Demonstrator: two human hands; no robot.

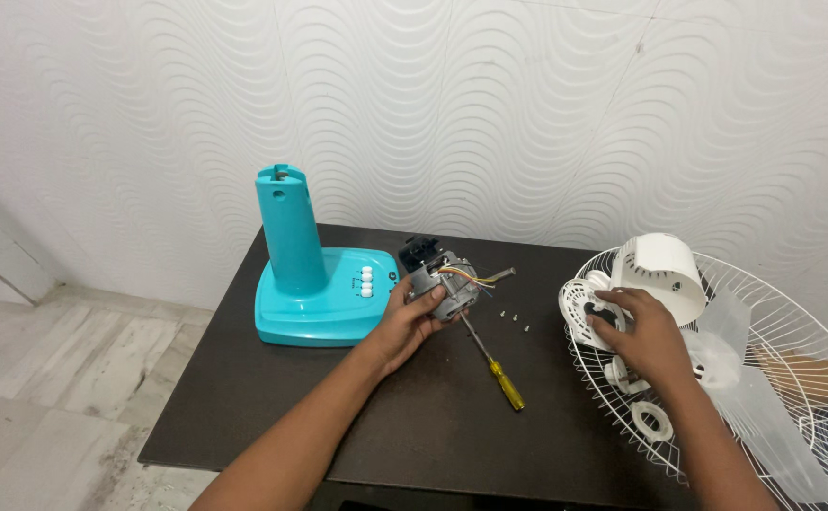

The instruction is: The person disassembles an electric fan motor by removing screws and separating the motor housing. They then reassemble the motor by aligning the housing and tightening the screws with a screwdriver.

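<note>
The wire fan guard (792, 350) runs off the right edge, and the translucent blade (764, 407) lying in it is hard to make out. The left hand (409, 322) has its fingers closed around one grey fan motor with coloured wires (447, 282), held above the dark counter (433, 416) beside the turquoise plastic fan base (310, 284). The right hand (646, 336) rests, fingers curled, on a white vented plastic cover (579, 308); whether it grips is unclear. One yellow-handled screwdriver (494, 364) and about four small screws (508, 317) lie between.
</note>
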